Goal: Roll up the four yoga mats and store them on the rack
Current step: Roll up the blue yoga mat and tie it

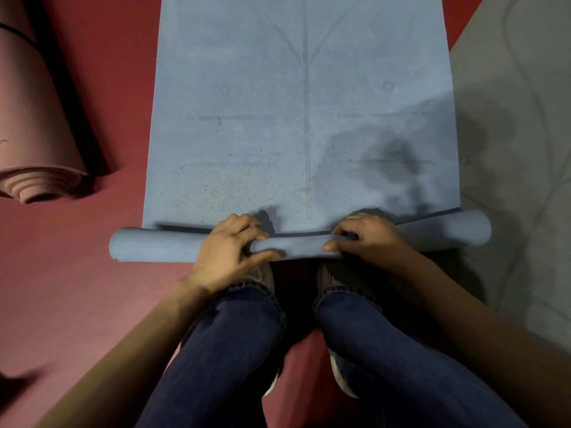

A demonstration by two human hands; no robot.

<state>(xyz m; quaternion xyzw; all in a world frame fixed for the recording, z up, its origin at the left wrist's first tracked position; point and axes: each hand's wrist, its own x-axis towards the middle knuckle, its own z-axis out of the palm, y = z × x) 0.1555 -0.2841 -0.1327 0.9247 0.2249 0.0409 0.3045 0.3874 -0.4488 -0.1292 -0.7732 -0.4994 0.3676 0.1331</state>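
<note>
The blue mat (302,118) lies flat with its near end rolled into a thin tube, a fully rolled pink mat (34,118) lies left of it, and a grey mat (519,118) lies flat on its right.

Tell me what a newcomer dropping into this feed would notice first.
The blue mat fills the centre, mostly flat, with only its near end rolled into a thin tube that the left hand and right hand grip at its middle. At far left a pink mat lies already rolled on the red floor, and a grey mat lies flat along the right edge.
</note>
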